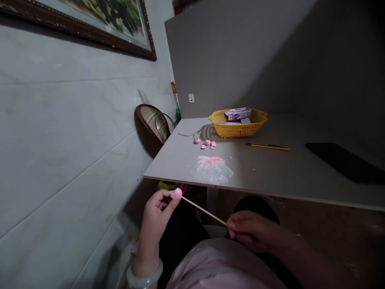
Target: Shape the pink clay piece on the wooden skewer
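stick (203, 210) front and centre, long axis slanting from the l hand (156, 216) at upper-left down to the r hand (252, 233) at lower-right, both hands below the table (270, 176) edge. pink ball (176, 194) looks to sit on the stick's upper tip, right at the l fingertips (169, 194), thumb + forefinger closed round it in a light pinch. r fingers (234, 225) curled shut, pinching the stick's lower end, rest of that hand folded in. so l hand is on the ball, r hand at the stick's far end. beyond the fingers, up on the table: loose pink bits (208, 143), pink crumb patch (211, 160), yellow basket (237, 130) w/ boxes (237, 114), pencil (267, 146) well apart to the right.
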Demonstrator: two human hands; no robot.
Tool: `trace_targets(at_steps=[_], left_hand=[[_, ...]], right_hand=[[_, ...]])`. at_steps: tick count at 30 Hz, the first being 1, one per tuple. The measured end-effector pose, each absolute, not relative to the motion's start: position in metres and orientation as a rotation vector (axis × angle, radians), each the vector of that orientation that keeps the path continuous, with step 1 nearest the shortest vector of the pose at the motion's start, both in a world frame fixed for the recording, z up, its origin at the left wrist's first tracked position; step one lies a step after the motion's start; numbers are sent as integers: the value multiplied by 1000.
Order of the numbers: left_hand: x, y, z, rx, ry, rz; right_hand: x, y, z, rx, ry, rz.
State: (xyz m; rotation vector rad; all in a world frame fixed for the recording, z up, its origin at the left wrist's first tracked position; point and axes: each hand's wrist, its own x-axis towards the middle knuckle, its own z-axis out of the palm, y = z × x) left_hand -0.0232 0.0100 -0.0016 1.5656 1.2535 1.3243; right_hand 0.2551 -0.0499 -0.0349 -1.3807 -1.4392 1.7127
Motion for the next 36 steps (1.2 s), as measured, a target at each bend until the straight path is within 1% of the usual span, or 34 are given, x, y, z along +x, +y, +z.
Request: trace_targets(at_steps=[1, 2, 3, 6, 7, 8, 9, 12, 13, 14, 16, 17, 18, 21, 22, 23, 24, 25, 29, 30, 31, 33, 34, 35, 36], left_hand=[[-23, 12, -2, 1562, 1269, 1323], [-24, 13, -3, 1552, 1291, 1323], [-24, 15, -4, 1534, 1314, 1327], [-23, 17, -8, 1463, 1340, 1342], [-22, 17, -8, 1449, 1332, 1348], [-21, 17, -8, 1445, 1318, 1356], [-20, 17, -8, 1455, 1299, 1364], [-17, 16, -4, 1529, 1229, 1381], [-16, 15, -2, 1556, 1212, 1371], [-15, 15, -2, 1576, 1201, 1352], [-14, 15, -2, 1580, 1202, 1324], [-14, 16, -3, 1562, 1213, 1314], [-13, 16, -5, 1532, 1227, 1313], [-12, 17, -10, 1432, 1265, 1351], [-12, 17, -12, 1412, 1275, 1366], [-11, 17, -13, 1400, 1281, 1382], [-11, 17, -13, 1395, 1288, 1396], [-11, 17, -13, 1398, 1295, 1402], [-13, 15, -7, 1486, 1268, 1387], [-14, 15, -6, 1516, 1245, 1372], [-15, 15, -4, 1538, 1226, 1358], [-16, 15, -3, 1535, 1222, 1348], [-16, 16, -3, 1513, 1232, 1354], [-15, 16, -5, 1481, 1246, 1364], [-14, 17, -7, 1444, 1263, 1375]], right_hand=[[251, -49, -36, -1384, -1448, 1710], [247, -50, -37, -1405, -1478, 1640], [244, -54, -37, -1445, -1526, 1491], [239, -69, -34, -1595, -1688, 753], [239, -72, -34, -1623, -1712, 562], [240, -72, -35, -1636, -1716, 530], [242, -71, -37, -1633, -1709, 666], [248, -59, -44, -1528, -1647, 1378], [250, -55, -47, -1495, -1638, 1531], [251, -53, -48, -1487, -1642, 1595], [252, -55, -48, -1511, -1644, 1557], [252, -58, -47, -1538, -1647, 1469], [252, -63, -45, -1581, -1663, 1300], [255, -77, -37, -1701, -1734, 555], [257, -80, -35, -1703, -1754, 367], [259, -81, -34, -1690, -1772, 271], [261, -81, -33, -1668, -1777, 290], [262, -79, -34, -1648, -1766, 436], [264, -64, -45, -1545, -1584, 1471], [263, -62, -49, -1516, -1559, 1643], [262, -60, -52, -1503, -1561, 1721], [259, -61, -55, -1509, -1565, 1702], [258, -63, -55, -1529, -1568, 1615], [257, -66, -54, -1572, -1591, 1436], [255, -68, -52, -1626, -1632, 1182]])
